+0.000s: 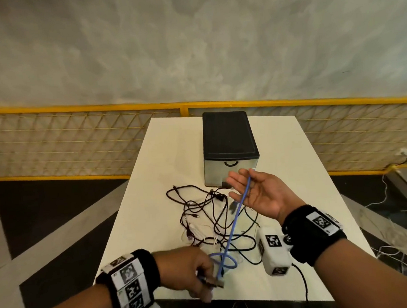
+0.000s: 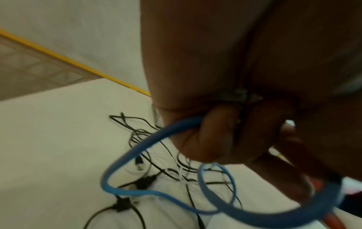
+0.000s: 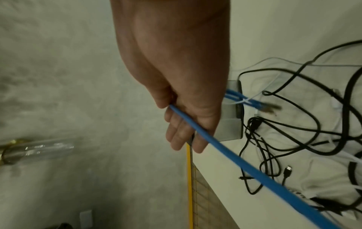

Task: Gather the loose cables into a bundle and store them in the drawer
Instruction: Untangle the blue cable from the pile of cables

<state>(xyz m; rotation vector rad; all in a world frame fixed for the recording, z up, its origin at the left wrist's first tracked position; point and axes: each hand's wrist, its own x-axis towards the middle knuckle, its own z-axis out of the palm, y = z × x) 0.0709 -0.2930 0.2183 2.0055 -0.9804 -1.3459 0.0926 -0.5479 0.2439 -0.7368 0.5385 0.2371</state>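
A blue cable (image 1: 233, 225) runs taut between my two hands above the white table (image 1: 156, 180). My left hand (image 1: 193, 271) near the front edge grips coiled loops of the blue cable (image 2: 125, 156). My right hand (image 1: 255, 193) is raised palm-up before the drawer, fingers straight. Its thumb (image 3: 161, 103) clamps the blue cable (image 3: 235, 161) against the index finger, and the plug end dangles behind. A tangle of black and white cables (image 1: 201, 213) lies loose between my hands. The black-topped drawer box (image 1: 227, 133) stands behind them with its drawer closed.
A yellow mesh fence (image 1: 77, 137) runs behind the table, with a grey wall above. Dark floor lies to the left, and thin white wires (image 1: 393, 237) trail on the floor at right. My wrist camera block (image 1: 273, 252) hangs over the table's right front.
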